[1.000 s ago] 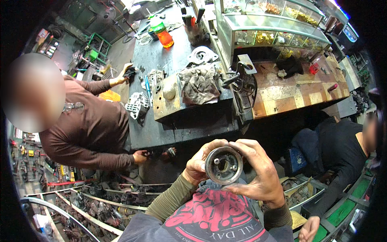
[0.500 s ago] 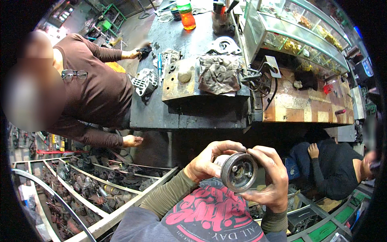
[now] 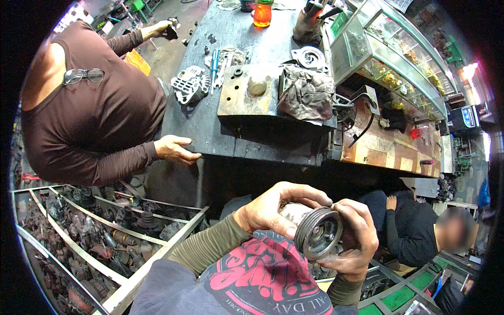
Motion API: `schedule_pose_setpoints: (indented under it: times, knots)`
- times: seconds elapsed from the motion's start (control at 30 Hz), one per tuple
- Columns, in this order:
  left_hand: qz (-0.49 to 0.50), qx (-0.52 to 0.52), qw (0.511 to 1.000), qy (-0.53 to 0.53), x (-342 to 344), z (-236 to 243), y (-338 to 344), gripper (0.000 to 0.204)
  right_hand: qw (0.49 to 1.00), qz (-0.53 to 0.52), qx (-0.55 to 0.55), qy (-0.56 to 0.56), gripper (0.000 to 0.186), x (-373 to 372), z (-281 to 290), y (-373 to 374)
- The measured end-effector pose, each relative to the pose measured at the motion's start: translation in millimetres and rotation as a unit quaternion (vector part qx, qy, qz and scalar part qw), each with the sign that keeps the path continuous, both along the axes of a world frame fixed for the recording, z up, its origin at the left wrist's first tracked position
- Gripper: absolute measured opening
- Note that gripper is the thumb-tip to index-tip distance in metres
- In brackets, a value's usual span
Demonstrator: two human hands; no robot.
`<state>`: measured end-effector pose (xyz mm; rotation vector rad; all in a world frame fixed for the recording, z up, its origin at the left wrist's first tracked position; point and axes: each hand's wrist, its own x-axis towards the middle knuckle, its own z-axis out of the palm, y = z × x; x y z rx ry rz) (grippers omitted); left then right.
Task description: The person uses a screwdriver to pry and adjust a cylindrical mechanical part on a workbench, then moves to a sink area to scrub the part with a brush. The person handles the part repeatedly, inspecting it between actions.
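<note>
The pulley (image 3: 318, 233), a dark grooved ring on a pale metal body (image 3: 294, 211), is between my two hands, in the air on my side of the desk (image 3: 205, 137), off its front edge near the right corner. Its hollow face looks up toward me and to the right. My left hand (image 3: 268, 207) clasps the pale body, fingers curled over the top, thumb pressed on the near side. My right hand (image 3: 355, 236) curves around the ring's right side, fingers above, thumb below; whether each fingertip touches I cannot tell. By the desk's front edge sits a metal block (image 3: 244, 100), a crumpled rag (image 3: 307, 97) over its right end. A slotted metal casing (image 3: 190, 85) lies near the left edge, a blue screwdriver (image 3: 215, 61) just beside it.
</note>
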<state>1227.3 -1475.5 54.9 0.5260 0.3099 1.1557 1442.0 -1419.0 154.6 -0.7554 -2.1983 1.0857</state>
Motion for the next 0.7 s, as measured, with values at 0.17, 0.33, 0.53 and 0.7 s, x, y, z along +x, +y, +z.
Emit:
schedule_pose_setpoints:
  times: [0.17, 0.33, 0.53, 0.7]
  knots:
    - [0.015, 0.021, 0.999, 0.023, -12, -4, -8, 0.092, 1.000, 0.010, -0.009, -0.004, 0.083, -10, 0, -5]
    - [0.038, 0.047, 0.996, 0.061, -20, -6, -10, 0.089, 1.000, 0.027, -0.010, -0.008, 0.095, -11, -4, -7]
    - [0.050, 0.057, 0.995, 0.063, -29, -4, -9, 0.087, 1.000, 0.008, -0.018, -0.004, 0.085, -24, -2, -7]
    - [0.043, 0.056, 0.996, 0.047, -35, 0, -9, 0.089, 1.000, 0.020, 0.004, -0.022, 0.087, -28, -2, -4]
